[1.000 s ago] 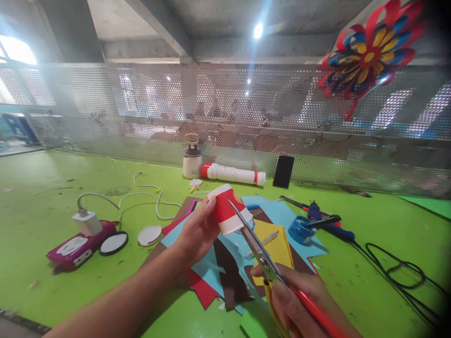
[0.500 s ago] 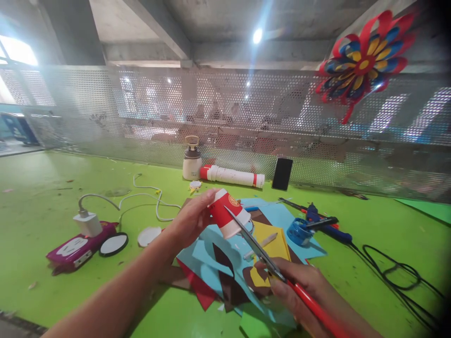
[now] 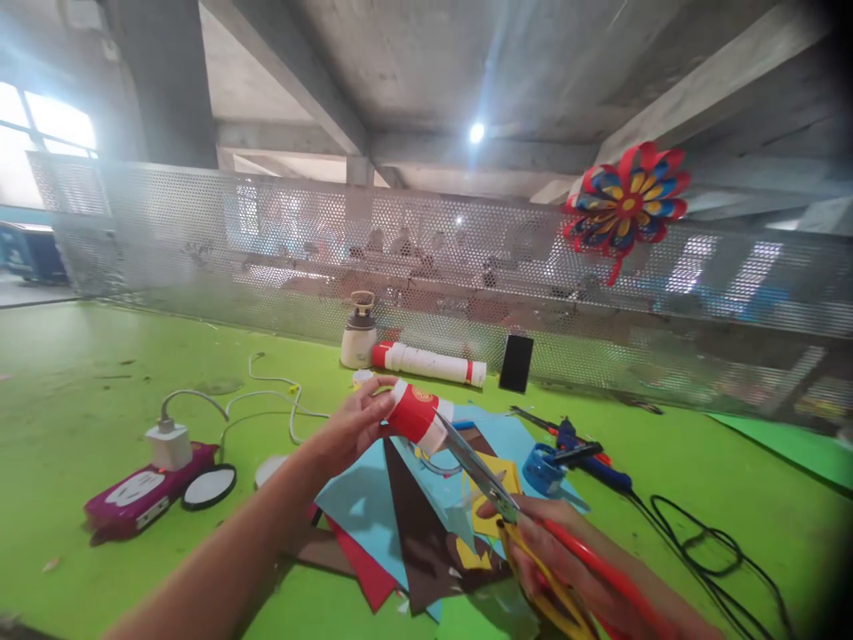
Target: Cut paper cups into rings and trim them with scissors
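Paper cup (image 3: 418, 414): red and white, lay on its side above the bench, pinched at its base end by the left hand, open rim turned toward the scissors.
Bench (image 3: 80, 373): green surface, lay well below the grip and carried everything else.
Card sheets (image 3: 400, 507): blue, brown, red and yellow pieces, lay overlapped directly beneath the held cup.
Purple device (image 3: 143, 493): lay on the bench well to the left of the grip, with a white charger (image 3: 171, 444) resting on its far end.
Left hand (image 3: 353, 425): clenched on the cup; thumb above and fingers below the base, wrist clear of the blades.
Right hand (image 3: 566, 569): closed through the scissor handles, low and to the right of the cup.
Scissors (image 3: 490, 480): red and yellow handles; blades parted slightly, tips touching the cup rim.
Technique: judged best to keep the cup steady by its base, feed the rim deep between the blades, and keep left fingers behind the cut line.
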`<action>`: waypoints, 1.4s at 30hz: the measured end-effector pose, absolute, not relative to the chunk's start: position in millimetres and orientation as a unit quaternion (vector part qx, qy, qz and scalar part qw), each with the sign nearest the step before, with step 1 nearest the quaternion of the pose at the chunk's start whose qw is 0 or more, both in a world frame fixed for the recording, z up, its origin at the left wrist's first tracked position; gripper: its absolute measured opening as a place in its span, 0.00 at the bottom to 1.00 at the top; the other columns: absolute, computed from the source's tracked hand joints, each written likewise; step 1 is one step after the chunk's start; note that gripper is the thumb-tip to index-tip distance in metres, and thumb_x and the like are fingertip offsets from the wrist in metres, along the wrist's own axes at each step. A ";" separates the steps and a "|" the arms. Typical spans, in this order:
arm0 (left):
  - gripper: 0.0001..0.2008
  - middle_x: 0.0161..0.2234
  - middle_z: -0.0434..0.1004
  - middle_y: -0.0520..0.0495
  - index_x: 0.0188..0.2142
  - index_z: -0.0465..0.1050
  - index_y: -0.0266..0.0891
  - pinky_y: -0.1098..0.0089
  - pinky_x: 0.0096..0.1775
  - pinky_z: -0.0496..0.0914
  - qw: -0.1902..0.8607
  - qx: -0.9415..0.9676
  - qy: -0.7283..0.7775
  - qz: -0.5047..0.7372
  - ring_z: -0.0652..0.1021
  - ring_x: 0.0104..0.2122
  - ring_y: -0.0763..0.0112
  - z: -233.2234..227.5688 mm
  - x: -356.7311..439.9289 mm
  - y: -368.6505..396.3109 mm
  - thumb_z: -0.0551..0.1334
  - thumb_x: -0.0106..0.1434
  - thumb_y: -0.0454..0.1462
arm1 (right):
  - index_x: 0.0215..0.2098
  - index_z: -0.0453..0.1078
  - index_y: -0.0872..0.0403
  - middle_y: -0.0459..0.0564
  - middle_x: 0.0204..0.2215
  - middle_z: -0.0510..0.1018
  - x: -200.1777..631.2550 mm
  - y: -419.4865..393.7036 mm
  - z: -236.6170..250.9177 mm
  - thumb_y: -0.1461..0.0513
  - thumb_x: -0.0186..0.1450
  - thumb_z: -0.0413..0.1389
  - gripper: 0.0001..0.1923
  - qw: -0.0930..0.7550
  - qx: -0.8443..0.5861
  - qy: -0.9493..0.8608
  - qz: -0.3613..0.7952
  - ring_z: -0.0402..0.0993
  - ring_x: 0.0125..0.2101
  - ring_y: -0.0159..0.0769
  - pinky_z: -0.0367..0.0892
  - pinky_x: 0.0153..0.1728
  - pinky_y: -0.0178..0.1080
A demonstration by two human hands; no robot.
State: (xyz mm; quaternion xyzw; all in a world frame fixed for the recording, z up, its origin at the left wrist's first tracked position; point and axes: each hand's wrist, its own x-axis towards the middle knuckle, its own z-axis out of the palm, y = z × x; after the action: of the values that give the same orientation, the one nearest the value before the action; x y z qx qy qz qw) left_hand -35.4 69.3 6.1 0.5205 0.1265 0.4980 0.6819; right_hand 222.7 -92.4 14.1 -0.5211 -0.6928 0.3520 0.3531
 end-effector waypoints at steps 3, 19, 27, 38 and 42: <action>0.21 0.42 0.82 0.40 0.49 0.75 0.40 0.66 0.39 0.76 0.674 0.546 0.139 0.477 0.83 0.38 0.62 5.6 -38.1 72.5 0.73 0.57 0.41 | 0.49 0.75 0.51 0.45 0.24 0.69 223.5 -84.8 16.3 0.38 0.69 0.47 0.31 0.329 -0.508 -0.719 0.342 0.68 0.25 0.35 0.68 0.28 0.37; 0.31 0.48 0.81 0.39 0.55 0.73 0.41 0.58 0.46 0.74 0.586 0.673 0.260 0.369 0.81 0.45 0.57 4.7 -37.6 74.0 0.75 0.51 0.37 | 0.51 0.72 0.53 0.55 0.46 0.77 233.2 -74.3 22.8 0.51 0.67 0.58 0.19 0.197 -0.572 -0.762 0.231 0.73 0.44 0.47 0.68 0.47 0.47; 0.31 0.38 0.76 0.48 0.50 0.66 0.41 0.66 0.38 0.74 0.514 0.718 0.286 0.372 0.78 0.40 0.63 -7.1 -31.8 77.8 0.76 0.49 0.40 | 0.52 0.73 0.51 0.59 0.53 0.74 230.0 -74.2 14.3 0.47 0.63 0.61 0.25 0.184 -0.629 -0.734 0.177 0.70 0.54 0.54 0.66 0.53 0.51; 0.28 0.39 0.76 0.50 0.48 0.69 0.40 0.70 0.33 0.74 0.473 0.732 0.319 0.373 0.77 0.34 0.67 3.1 -18.6 61.0 0.73 0.46 0.35 | 0.50 0.69 0.50 0.55 0.47 0.72 216.9 -77.5 10.3 0.51 0.67 0.56 0.17 0.164 -0.627 -0.739 0.184 0.72 0.47 0.48 0.67 0.51 0.52; 0.28 0.34 0.75 0.53 0.45 0.69 0.38 0.71 0.33 0.74 0.459 0.719 0.335 0.399 0.76 0.31 0.71 0.2 -17.6 63.2 0.75 0.44 0.36 | 0.50 0.70 0.51 0.58 0.49 0.72 221.9 -75.2 8.6 0.51 0.67 0.57 0.18 0.165 -0.634 -0.736 0.173 0.72 0.49 0.51 0.66 0.51 0.53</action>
State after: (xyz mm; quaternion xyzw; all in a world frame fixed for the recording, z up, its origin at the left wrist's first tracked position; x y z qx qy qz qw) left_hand -17.6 63.2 0.2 0.7194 0.3354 0.3992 0.4589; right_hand 221.9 -75.2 8.6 -0.6337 -0.7357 0.1731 0.1648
